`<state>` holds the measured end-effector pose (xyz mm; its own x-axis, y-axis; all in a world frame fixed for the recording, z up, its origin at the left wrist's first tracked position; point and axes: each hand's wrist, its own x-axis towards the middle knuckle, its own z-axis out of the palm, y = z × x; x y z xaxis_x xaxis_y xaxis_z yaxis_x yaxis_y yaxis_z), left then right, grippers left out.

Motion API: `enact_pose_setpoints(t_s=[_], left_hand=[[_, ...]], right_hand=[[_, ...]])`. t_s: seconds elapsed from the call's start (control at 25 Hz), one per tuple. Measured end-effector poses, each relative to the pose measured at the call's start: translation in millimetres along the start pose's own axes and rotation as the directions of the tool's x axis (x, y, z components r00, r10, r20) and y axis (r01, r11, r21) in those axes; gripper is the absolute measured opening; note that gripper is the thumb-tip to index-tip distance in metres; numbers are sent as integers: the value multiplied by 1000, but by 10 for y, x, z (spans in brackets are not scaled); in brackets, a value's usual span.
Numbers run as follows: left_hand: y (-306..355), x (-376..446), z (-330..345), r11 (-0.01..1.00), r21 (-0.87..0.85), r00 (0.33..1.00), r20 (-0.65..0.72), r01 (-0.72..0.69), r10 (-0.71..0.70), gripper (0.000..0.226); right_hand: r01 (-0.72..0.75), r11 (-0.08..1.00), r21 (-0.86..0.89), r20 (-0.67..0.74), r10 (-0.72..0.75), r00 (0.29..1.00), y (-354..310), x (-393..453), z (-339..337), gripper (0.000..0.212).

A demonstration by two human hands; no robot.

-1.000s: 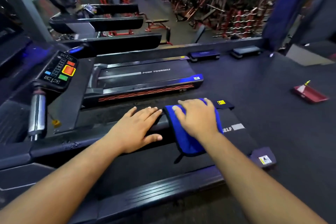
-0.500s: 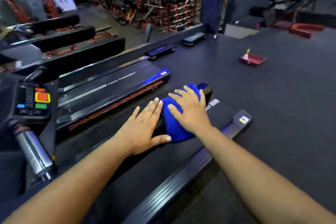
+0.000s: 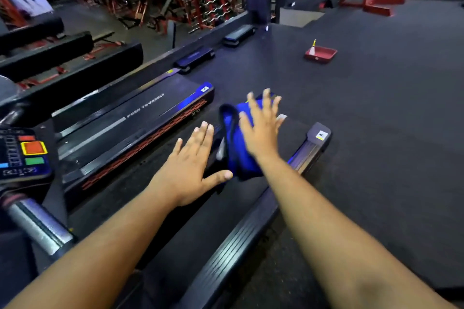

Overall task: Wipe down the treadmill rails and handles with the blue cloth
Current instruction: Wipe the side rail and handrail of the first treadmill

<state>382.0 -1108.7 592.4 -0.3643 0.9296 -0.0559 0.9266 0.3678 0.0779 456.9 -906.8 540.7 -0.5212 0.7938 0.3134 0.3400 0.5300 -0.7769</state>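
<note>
Left of the folded blue cloth [image 3: 234, 148]: black control panel with orange and green buttons [image 3: 23, 153], then left hand [image 3: 189, 170] flat, fingers straight, thumb tip touching cloth. Cloth draped over the treadmill's dark left side rail [image 3: 213, 175], pressed under right hand [image 3: 259, 130], fingers spread and blurred. Far right of the cloth: red plastic tray [image 3: 321, 54] on the floor.

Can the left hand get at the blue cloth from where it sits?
Probably yes. The left hand lies flat right beside the blue cloth, nothing between them; the right hand covers only its far part.
</note>
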Motion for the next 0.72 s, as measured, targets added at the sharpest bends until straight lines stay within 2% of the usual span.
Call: enact_pose_setpoints(t_s=[0.08, 0.12, 0.16, 0.24, 0.32, 0.4, 0.44, 0.52, 0.56, 0.6, 0.64, 0.72], left_hand=[[12, 8, 10, 1000, 27, 1000, -7, 1, -1, 107], [17, -1, 7, 1000, 21, 1000, 8, 1, -1, 108], [11, 4, 6, 1000, 11, 1000, 11, 2, -2, 109], [0, 16, -9, 1000, -5, 1000, 7, 2, -2, 112], [-15, 36, -8, 1000, -12, 1000, 14, -12, 12, 114], [-4, 23, 4, 1000, -1, 1000, 20, -8, 8, 113], [5, 19, 3, 1000, 6, 1000, 17, -4, 4, 112], [11, 9, -2, 1000, 13, 1000, 21, 0, 0, 112], [10, 6, 0, 1000, 11, 1000, 31, 3, -3, 113], [14, 4, 1, 1000, 6, 999, 35, 4, -5, 114], [16, 8, -1, 1000, -3, 999, 33, 7, -7, 115], [16, 15, -8, 1000, -17, 999, 30, 14, -13, 117]], right_hand=[[-240, 962, 129, -86, 252, 964, 15, 308, -20, 60], [-301, 923, 238, -144, 340, 929, -6, 190, 92, 64], [-300, 886, 353, -147, 370, 918, -78, -62, 213, 72], [-241, 826, 510, -69, 318, 946, -244, -716, 480, 89], [-231, 767, 598, -36, 314, 949, -217, -780, 516, 90], [-320, 700, 639, -44, 449, 893, -16, -312, 456, 78], [-378, 626, 682, -15, 529, 848, 158, -42, 360, 71], [-472, 470, 746, 122, 600, 790, 234, 159, 267, 66], [-501, 499, 707, 137, 598, 789, 117, 46, 258, 67], [-474, 634, 611, 54, 564, 824, -85, -137, 258, 74], [-379, 775, 506, -44, 461, 886, -256, -340, 288, 81], [-160, 940, 303, -98, 198, 975, -371, -523, 299, 81]])
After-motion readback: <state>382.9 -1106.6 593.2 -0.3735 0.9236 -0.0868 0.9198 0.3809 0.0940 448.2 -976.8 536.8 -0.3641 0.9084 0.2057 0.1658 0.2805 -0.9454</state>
